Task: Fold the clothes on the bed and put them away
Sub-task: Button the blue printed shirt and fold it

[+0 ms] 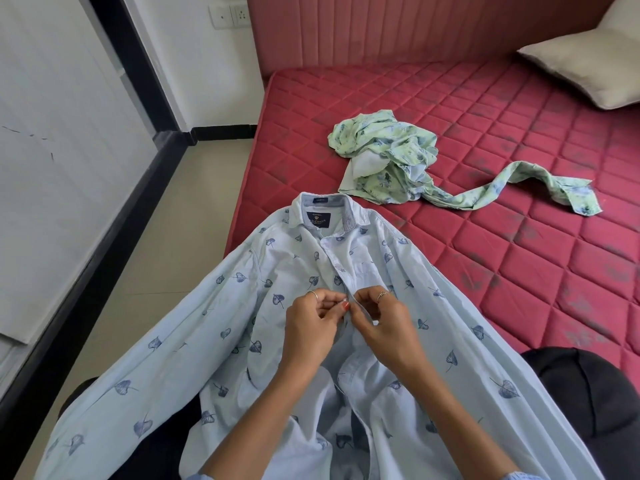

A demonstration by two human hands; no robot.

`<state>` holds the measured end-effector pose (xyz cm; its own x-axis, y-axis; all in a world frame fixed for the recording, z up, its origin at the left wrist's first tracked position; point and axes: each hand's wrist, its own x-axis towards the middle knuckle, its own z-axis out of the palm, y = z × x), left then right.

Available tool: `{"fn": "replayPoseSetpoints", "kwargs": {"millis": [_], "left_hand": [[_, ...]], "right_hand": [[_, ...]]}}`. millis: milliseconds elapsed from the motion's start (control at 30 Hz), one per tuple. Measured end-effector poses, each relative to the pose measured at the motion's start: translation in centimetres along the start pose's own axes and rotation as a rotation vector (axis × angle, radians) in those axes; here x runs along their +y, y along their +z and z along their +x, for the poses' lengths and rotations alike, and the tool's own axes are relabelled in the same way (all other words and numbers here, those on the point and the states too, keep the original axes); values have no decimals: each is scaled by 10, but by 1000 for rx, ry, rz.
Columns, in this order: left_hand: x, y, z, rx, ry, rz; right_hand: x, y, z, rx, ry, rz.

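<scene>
A pale blue shirt (294, 261) with dark leaf prints lies face up across the bed's near corner and my lap, collar pointing away from me. My left hand (311, 327) pinches the left edge of the button placket at mid-chest. My right hand (384, 323) pinches the right edge of the placket, and the fingertips of both hands meet there. The shirt hangs open below my hands. A crumpled light green floral garment (388, 157) lies further back on the red quilted mattress (519, 254), one sleeve trailing to the right.
A beige pillow (585, 60) rests at the back right against the pink padded headboard (381, 26). The tiled floor (194, 216) and a white wall with a black skirting lie to the left. A dark object (581, 403) sits at the bed's near right.
</scene>
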<state>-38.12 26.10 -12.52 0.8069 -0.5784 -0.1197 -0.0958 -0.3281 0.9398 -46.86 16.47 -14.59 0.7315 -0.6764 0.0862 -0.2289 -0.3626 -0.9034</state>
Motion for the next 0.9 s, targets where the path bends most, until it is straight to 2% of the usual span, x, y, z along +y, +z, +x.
{"fn": "replayPoseSetpoints", "kwargs": {"millis": [367,600,767,900], "left_hand": [[1,7,-2,35,-220,-297],[2,10,-2,40,-279,-382],[0,9,0,49,-300,-394],[-1,9,-1,39,-255,-343]], "right_hand": [[-15,4,-4,96,94,126],[-18,9,-10,186,129,160],[-17,10,-8,164,189,197],[-18,7,-2,92,310,333]]}}
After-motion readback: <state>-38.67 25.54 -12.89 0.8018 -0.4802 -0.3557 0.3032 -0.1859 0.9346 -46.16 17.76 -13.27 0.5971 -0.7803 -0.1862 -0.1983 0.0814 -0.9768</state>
